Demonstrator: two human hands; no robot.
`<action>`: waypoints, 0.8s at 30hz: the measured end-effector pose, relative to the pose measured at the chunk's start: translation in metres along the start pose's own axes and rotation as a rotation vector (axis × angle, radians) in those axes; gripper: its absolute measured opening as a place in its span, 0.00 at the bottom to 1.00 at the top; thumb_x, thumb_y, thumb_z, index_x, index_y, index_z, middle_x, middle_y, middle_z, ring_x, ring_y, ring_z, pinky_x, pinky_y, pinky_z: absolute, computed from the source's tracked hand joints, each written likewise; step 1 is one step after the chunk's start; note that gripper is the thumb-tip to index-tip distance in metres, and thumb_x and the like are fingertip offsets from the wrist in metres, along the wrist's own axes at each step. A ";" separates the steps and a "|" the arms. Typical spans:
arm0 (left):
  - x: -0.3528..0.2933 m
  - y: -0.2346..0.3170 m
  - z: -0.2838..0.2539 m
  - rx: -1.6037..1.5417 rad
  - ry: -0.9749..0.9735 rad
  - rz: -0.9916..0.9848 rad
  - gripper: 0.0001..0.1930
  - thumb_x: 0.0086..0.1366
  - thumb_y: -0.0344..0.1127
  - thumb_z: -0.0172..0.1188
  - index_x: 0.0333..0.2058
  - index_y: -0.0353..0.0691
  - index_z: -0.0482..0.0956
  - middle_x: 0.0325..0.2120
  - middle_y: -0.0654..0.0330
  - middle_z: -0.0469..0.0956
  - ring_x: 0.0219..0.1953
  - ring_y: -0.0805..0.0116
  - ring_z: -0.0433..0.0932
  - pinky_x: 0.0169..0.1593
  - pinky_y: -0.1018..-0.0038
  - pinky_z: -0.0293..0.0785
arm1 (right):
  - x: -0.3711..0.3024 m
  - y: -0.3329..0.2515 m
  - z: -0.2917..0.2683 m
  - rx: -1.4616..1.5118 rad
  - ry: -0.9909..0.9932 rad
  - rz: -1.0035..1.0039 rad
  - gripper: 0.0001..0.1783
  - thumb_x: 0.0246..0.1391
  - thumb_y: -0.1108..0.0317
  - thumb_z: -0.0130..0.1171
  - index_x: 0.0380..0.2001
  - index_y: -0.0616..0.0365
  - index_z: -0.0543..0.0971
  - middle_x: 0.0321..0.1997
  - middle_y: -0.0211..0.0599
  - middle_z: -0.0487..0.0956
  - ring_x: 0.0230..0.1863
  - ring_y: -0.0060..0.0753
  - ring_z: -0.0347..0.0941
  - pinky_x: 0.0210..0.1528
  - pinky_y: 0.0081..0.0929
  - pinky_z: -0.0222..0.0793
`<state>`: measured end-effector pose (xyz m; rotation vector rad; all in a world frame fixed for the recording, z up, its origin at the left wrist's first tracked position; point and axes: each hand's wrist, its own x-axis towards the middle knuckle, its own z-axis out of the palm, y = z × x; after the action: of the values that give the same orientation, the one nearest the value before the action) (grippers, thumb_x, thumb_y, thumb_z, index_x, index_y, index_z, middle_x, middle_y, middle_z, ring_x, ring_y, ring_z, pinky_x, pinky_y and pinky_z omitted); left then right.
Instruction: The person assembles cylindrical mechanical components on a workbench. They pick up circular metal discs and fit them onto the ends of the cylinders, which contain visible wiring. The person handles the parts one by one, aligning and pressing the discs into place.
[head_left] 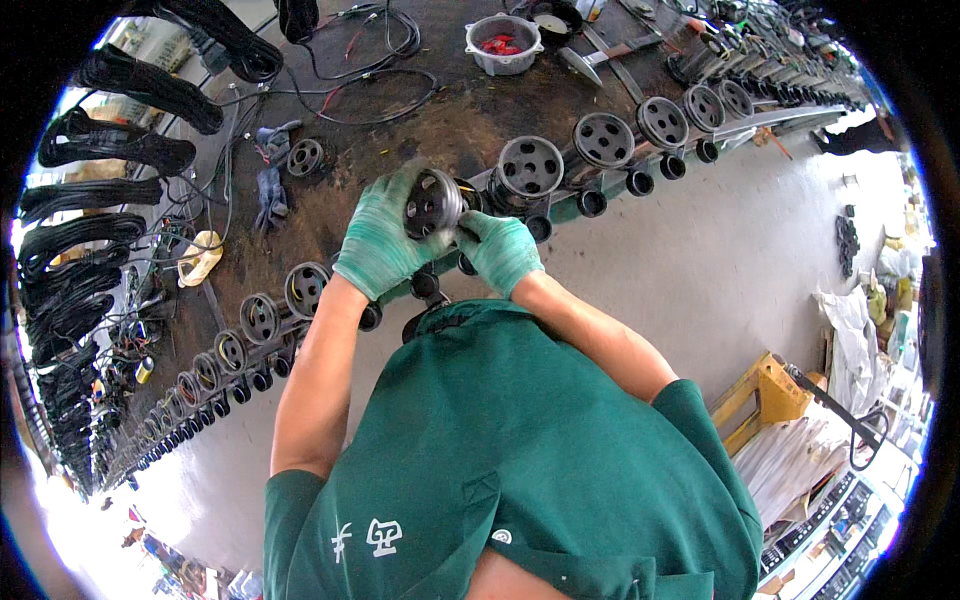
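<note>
My left hand, in a green knit glove, is wrapped round a round grey metal housing at the bench's near edge. The housing's end face has several oval holes and points up to the left. At its right side, my right hand, gloved alike, is closed with thumb and fingers pinched together. What lies in that pinch is hidden. A bit of yellow wire shows just behind the housing. To the right stands a similar housing, apart from my hands.
Similar housings line the bench edge both ways, with black round ends jutting over the floor. On the dark bench are a loose holed disc, a grey bowl with red pieces, a hammer and black cable bundles.
</note>
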<state>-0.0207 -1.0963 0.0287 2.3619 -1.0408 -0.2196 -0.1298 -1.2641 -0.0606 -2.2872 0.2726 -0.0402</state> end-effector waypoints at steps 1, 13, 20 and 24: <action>0.001 0.007 0.000 0.012 -0.013 -0.020 0.50 0.43 0.46 0.79 0.66 0.40 0.68 0.59 0.43 0.74 0.59 0.42 0.74 0.67 0.53 0.69 | -0.002 0.001 0.000 0.008 0.035 -0.013 0.14 0.61 0.55 0.62 0.45 0.48 0.83 0.38 0.46 0.85 0.39 0.59 0.82 0.40 0.52 0.78; 0.002 0.010 0.018 0.090 -0.079 0.001 0.49 0.45 0.47 0.78 0.68 0.49 0.68 0.62 0.46 0.72 0.63 0.40 0.69 0.69 0.50 0.66 | -0.018 0.021 0.011 0.293 0.154 -0.083 0.13 0.59 0.67 0.65 0.47 0.54 0.83 0.42 0.52 0.84 0.44 0.61 0.81 0.42 0.46 0.78; -0.002 0.001 0.019 0.110 -0.024 0.026 0.49 0.44 0.48 0.78 0.68 0.48 0.68 0.61 0.45 0.72 0.64 0.40 0.69 0.68 0.49 0.67 | -0.017 0.020 0.012 0.310 0.199 -0.081 0.12 0.62 0.68 0.63 0.49 0.56 0.83 0.41 0.54 0.85 0.43 0.60 0.82 0.40 0.44 0.78; -0.002 0.000 0.018 0.119 -0.084 0.029 0.50 0.44 0.47 0.77 0.68 0.48 0.67 0.61 0.44 0.72 0.63 0.39 0.70 0.68 0.50 0.67 | -0.018 0.021 0.012 0.302 0.163 -0.070 0.12 0.63 0.69 0.63 0.49 0.58 0.83 0.41 0.55 0.85 0.42 0.59 0.83 0.40 0.42 0.78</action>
<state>-0.0285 -1.1024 0.0137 2.4600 -1.1562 -0.2540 -0.1502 -1.2645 -0.0830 -1.9942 0.2519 -0.2856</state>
